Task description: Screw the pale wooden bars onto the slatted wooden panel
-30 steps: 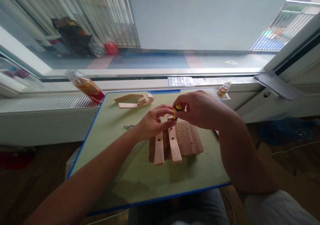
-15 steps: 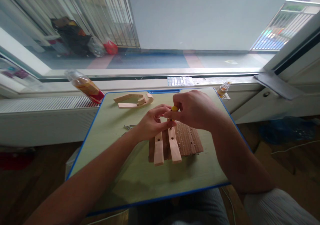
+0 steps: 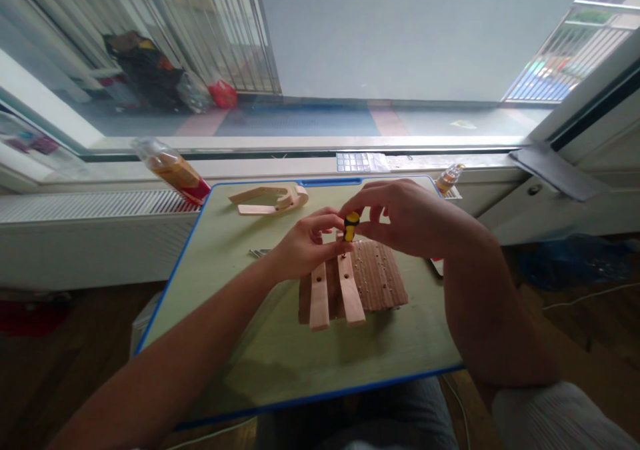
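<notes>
A ribbed brown wooden panel (image 3: 377,278) lies on the green table (image 3: 260,343) with two pale wooden strips (image 3: 349,297) laid across it. My right hand (image 3: 405,215) pinches a small yellow and black screwdriver (image 3: 351,224) upright over the far end of the right strip. My left hand (image 3: 303,245) rests beside it, fingers curled against the strips' far ends and touching the tool's tip area. What sits under the tip is hidden.
A curved pale wooden piece (image 3: 270,200) lies at the table's far edge. A few screws (image 3: 257,253) lie left of my left hand. A plastic bottle (image 3: 173,170) leans on the sill at left; a small bottle (image 3: 449,178) stands at right. A window runs behind.
My right hand's fingers have shifted round the screwdriver handle, turning it; the handle showed, was covered, and shows again. My left hand and the wooden parts have stayed put.
</notes>
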The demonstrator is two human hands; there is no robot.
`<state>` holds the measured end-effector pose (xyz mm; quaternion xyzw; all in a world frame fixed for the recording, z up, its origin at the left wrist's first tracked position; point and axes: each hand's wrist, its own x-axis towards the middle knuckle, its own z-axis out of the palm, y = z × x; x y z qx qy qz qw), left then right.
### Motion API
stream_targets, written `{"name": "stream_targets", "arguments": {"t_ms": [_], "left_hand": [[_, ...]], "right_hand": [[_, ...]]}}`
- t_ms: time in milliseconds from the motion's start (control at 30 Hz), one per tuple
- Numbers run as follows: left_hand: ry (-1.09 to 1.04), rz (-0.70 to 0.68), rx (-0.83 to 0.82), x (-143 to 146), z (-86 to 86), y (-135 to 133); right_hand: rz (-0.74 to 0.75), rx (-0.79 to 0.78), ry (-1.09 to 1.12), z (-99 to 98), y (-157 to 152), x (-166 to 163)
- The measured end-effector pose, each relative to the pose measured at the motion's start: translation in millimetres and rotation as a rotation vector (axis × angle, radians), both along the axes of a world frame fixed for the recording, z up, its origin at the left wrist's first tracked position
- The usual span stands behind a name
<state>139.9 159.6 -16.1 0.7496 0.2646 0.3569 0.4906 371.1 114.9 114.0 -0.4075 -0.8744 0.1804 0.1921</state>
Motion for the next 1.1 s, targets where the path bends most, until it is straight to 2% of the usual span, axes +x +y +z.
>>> {"name": "stream_targets", "arguments": {"t_ms": [333, 500, 733, 933, 1100], "left_hand": [[0.044, 0.015, 0.037, 3.3, 15.6, -7.7], [0.06, -0.003, 0.025, 1.7, 14.4, -5.4], [0.02, -0.04, -0.007, 1.0, 12.5, -4.4], [0.031, -0.017, -0.05, 1.2, 12.0, -6.0], [0.004, -0.052, -0.036, -0.2, 8.8, -3.4]], "right_hand": [[-0.126, -0.012, 0.007, -4.0, 4.4, -2.7], [-0.216, 0.001, -0.03, -4.1, -0.4, -11.3], [-0.242, 0.105, -0.102, -8.6, -7.5, -24.2], [-0.322, 0.131, -0.152, -11.5, -6.9, -28.4], [-0.328, 0.155, -0.181, -12.6, -7.8, -36.1]]}}
